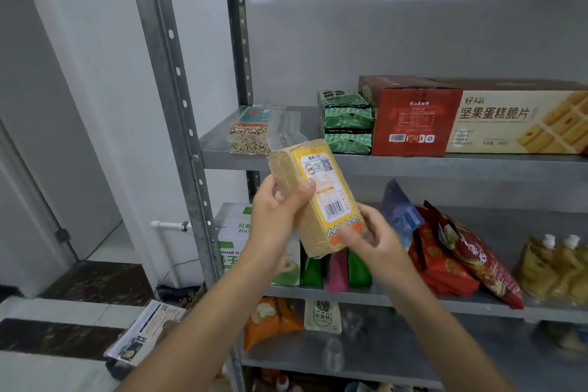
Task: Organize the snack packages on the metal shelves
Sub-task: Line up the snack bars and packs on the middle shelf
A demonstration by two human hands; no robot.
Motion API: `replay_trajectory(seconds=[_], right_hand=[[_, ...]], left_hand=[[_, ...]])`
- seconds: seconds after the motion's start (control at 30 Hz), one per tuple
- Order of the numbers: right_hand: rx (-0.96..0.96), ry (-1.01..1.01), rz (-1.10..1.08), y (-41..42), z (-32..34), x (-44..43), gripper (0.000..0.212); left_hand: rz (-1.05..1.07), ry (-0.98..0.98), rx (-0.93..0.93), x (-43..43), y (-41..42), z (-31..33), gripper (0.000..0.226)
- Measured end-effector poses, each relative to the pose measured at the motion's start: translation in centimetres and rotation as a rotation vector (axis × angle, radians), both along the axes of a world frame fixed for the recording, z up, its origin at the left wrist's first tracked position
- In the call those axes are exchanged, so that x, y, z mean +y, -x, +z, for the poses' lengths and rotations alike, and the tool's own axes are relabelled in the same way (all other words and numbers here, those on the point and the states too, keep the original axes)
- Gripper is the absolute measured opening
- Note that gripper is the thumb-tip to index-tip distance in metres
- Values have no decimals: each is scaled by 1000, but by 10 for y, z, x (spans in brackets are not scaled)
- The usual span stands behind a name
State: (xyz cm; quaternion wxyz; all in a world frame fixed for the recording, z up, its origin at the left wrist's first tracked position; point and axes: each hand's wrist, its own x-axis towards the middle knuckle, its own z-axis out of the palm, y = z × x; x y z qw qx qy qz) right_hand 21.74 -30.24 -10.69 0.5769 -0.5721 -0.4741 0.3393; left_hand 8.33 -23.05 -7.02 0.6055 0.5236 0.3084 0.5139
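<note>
Head view: I see left hand (276, 213) fingers grasping the grain pack (331, 197) at nine o'clock, right hand (375, 242) at five.

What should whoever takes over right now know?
Left hand grips the yellow-label pack at its middle; right hand holds its lower end.
The pack is in mid-air in front of the upper shelf, not yet placed.
Already on that shelf: mixed-grain pack, green packs, red box, beige box.
Left to do: shelve the held pack, likely beside the mixed-grain pack.
</note>
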Motion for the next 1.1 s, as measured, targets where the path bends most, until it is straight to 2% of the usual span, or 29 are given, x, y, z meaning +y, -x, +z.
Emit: replay_trajectory(seconds=[0.1,0.17,0.23,0.3,0.37,0.43,0.5,0.57,0.63,0.67,0.7,0.77,0.83,0.9,1.0,1.1], right_hand=[[369,89,212,-14,2,4,53],[560,85,278,-14,1,7,46],[613,36,246,-10,-1,10,49],[579,-40,165,-6,-1,10,52],[405,-130,0,-4,-2,13,49],[19,-219,-242,-5,-4,15,47],[-375,-300,-416,-4,-10,15,57],[-672,-416,-496,0,-20,17,64],[-850,-490,-534,2,-27,18,66],[-859,-491,-494,1,-27,18,69],[-796,-467,-394,0,-23,17,72],[-467,-322,-36,-9,-13,12,75],[-54,-131,222,-15,-4,7,76],[250,32,282,-17,-1,10,66],[409,119,338,-9,1,15,43],[446,90,255,0,4,15,45]], left_hand=[[-90,11,-35,7,5,-1,44],[-170,-3,-30,11,7,0,52],[-222,-43,9,14,9,2,48],[-164,-85,71,16,9,4,38],[-24,-126,152,15,6,3,29],[18,-114,175,8,0,1,26],[-91,-14,103,0,-6,1,40],[-166,82,14,-3,-10,4,55],[-154,122,-57,-1,-10,6,46],[-124,132,-78,1,-9,6,35],[-90,137,-93,2,-6,7,26],[-55,125,-120,8,0,7,25],[-73,141,-161,14,5,7,42],[-127,196,-191,17,7,7,59],[-222,242,-176,19,6,4,61],[-185,143,-28,19,7,8,59]])
